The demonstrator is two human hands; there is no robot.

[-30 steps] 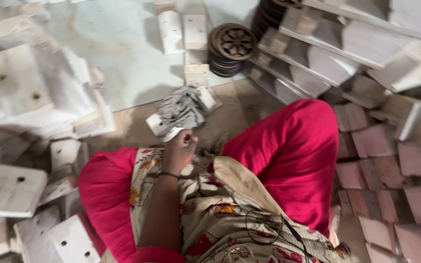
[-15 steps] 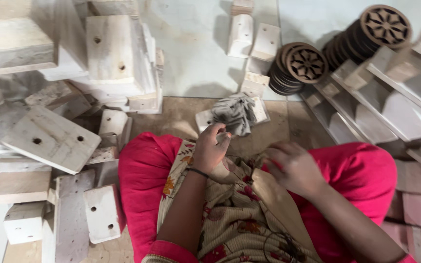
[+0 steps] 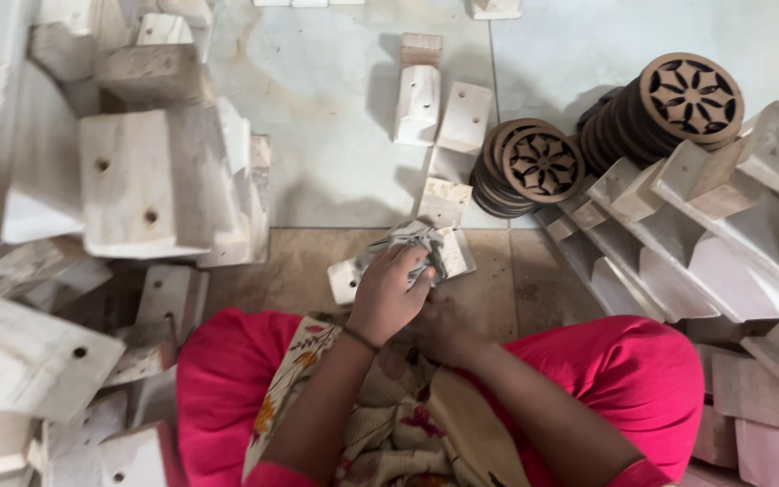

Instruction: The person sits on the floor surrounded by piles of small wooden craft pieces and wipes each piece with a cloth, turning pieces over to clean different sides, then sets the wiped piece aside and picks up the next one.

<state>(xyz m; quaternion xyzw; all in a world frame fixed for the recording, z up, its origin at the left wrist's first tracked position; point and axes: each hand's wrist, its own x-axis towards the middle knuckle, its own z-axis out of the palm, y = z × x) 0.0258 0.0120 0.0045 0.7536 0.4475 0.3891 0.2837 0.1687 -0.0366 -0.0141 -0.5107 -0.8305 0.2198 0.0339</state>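
Left hand (image 3: 388, 290) curled, fingers pressing crumpled grey sheet (image 3: 418, 243) onto small pale wood block (image 3: 448, 252), on floor before knees. Right hand (image 3: 439, 326) mostly hidden, grip unclear. Sheet looks soft, light; block stiff, best gripped by edges.

2 hands are in view, a left hand (image 3: 388, 293) and a right hand (image 3: 448, 332). 2 stacks of round carved brown wooden discs (image 3: 543, 165) stand on the floor. 1 crumpled grey cloth (image 3: 416, 243) lies on 1 small pale block (image 3: 398, 261). The pale wooden blocks (image 3: 146, 180) scattered around are too many to count.
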